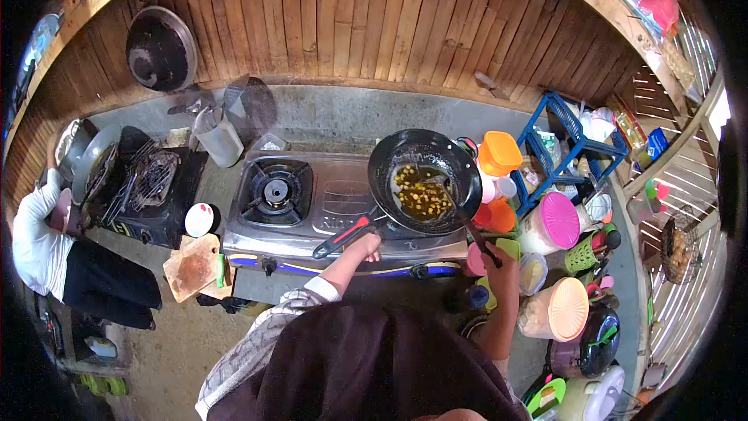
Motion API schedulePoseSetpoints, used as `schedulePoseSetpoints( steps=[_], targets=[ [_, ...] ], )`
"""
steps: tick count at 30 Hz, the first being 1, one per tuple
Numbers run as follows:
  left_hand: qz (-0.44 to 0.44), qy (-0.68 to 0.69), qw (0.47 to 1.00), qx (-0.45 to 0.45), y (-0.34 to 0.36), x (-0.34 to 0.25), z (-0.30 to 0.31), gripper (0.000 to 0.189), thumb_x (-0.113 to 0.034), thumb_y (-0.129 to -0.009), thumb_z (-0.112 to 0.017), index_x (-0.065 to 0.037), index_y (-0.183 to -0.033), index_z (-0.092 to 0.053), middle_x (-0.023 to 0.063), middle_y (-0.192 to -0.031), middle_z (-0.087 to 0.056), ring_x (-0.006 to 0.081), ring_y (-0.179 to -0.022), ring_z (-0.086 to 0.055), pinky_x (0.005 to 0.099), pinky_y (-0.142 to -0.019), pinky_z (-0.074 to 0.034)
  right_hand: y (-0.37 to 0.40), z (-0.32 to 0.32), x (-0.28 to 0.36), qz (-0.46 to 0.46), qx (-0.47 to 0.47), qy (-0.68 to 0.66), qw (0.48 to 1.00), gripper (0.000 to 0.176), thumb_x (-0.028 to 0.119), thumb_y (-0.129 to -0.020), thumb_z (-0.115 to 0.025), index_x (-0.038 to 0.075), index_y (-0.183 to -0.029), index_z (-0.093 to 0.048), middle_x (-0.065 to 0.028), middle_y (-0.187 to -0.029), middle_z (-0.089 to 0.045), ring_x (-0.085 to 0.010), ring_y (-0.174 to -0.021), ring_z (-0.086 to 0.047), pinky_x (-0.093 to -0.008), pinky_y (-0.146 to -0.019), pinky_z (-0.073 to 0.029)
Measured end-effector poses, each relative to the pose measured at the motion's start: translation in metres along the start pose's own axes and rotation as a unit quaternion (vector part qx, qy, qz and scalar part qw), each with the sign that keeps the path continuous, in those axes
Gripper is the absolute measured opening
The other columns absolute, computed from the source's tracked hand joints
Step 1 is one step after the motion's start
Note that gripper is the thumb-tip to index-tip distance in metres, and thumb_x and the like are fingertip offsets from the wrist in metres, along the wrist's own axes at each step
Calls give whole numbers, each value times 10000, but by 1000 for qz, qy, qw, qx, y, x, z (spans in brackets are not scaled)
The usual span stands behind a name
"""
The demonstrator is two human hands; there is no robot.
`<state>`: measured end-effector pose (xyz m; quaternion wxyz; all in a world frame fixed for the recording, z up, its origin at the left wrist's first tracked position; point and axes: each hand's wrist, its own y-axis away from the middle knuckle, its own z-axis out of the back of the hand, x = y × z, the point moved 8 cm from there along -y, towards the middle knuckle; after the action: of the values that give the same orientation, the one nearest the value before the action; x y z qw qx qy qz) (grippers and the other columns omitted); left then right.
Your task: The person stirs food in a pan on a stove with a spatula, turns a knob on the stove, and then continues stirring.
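A black wok (pixel 397 142) sits on the right side of the steel two-burner stove (pixel 343 168), with small yellow-brown pieces (pixel 425 196) in oily liquid inside. My right hand (pixel 502 265) is closed around the dark handle of a spatula (pixel 471 226), whose metal head rests among the pieces. At the stove's front edge, my left hand (pixel 363 249) has its fingers closed, just beside the wok's red and black handle (pixel 341 237). What it holds, if anything, is too small to make out. The left burner (pixel 274 192) carries no pan.
At the far left another person (pixel 43 242) reaches toward pans (pixel 97 162) by a second stove. A cutting board (pixel 192 268) with a green-handled knife (pixel 220 270) lies left of my stove. Containers (pixel 555 221) and a blue rack (pixel 576 136) crowd the right side.
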<state>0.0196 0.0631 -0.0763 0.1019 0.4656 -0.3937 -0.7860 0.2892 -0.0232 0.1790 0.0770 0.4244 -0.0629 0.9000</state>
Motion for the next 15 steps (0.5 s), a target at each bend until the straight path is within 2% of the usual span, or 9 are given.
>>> schedulePoseSetpoints(
  steps=[2,3,5,6,8,12,14,15],
  targets=[
    [-2,-6,1000,0,4,-2,1,521,-327,-833,-196,-26,-613,-561,95,-583,-597,146,-411,-504,279,-406,-416,8,7,3,71,-12,12,997,248,54,-731,-557,10,-975,-563,-156,-856,-602,-206,-752,-593,-280,-687,-436],
    [-3,-10,1000,-1,6,-3,1,533,-337,-834,-190,-26,-614,-562,93,-584,-597,149,-414,-504,280,-413,-419,12,10,1,70,-14,13,997,248,54,-731,-557,10,-975,-563,-156,-856,-602,-206,-752,-593,-280,-687,-436],
    [1,-16,1000,12,0,1,-1,553,-343,-835,-177,-20,-605,-562,102,-592,-598,155,-414,-500,284,-420,-419,21,17,-15,-17,-4,12,1000,251,58,-724,-567,7,-970,-565,-157,-852,-603,-206,-748,-593,-284,-684,-438],
    [-5,-8,1000,7,3,-2,0,565,-322,-832,-163,-8,-594,-568,110,-598,-598,161,-408,-493,294,-415,-419,25,21,-18,-20,-7,11,1000,251,58,-724,-567,7,-970,-565,-157,-852,-603,-206,-748,-593,-284,-684,-438],
    [-9,-3,1000,5,2,-1,0,580,-314,-827,-158,-2,-570,-574,119,-609,-601,169,-402,-486,300,-412,-419,33,32,-16,31,-22,30,999,281,70,-713,-590,9,-987,-574,-51,-674,-562,-104,-616,-500,-247,-571,-404],
    [-12,-19,1000,14,0,0,-1,607,-355,-828,-151,-2,-561,-567,116,-608,-601,172,-404,-484,296,-412,-410,50,54,-4,28,-24,34,999,282,70,-707,-597,2,-980,-574,-60,-700,-574,-99,-615,-490,-244,-567,-402],
    [-12,-18,1000,8,6,-3,0,597,-353,-835,-159,4,-575,-561,118,-598,-597,165,-401,-485,291,-410,-410,57,62,4,10,-3,64,998,253,57,-712,-573,3,-959,-577,-165,-836,-601,-235,-735,-588,-306,-679,-434],
    [-11,-15,1000,2,9,-5,1,586,-350,-843,-167,10,-589,-554,120,-589,-593,157,-398,-487,286,-408,-410,61,66,6,9,-4,65,998,253,57,-712,-573,3,-959,-577,-165,-836,-601,-235,-735,-588,-306,-679,-434]
  ],
)
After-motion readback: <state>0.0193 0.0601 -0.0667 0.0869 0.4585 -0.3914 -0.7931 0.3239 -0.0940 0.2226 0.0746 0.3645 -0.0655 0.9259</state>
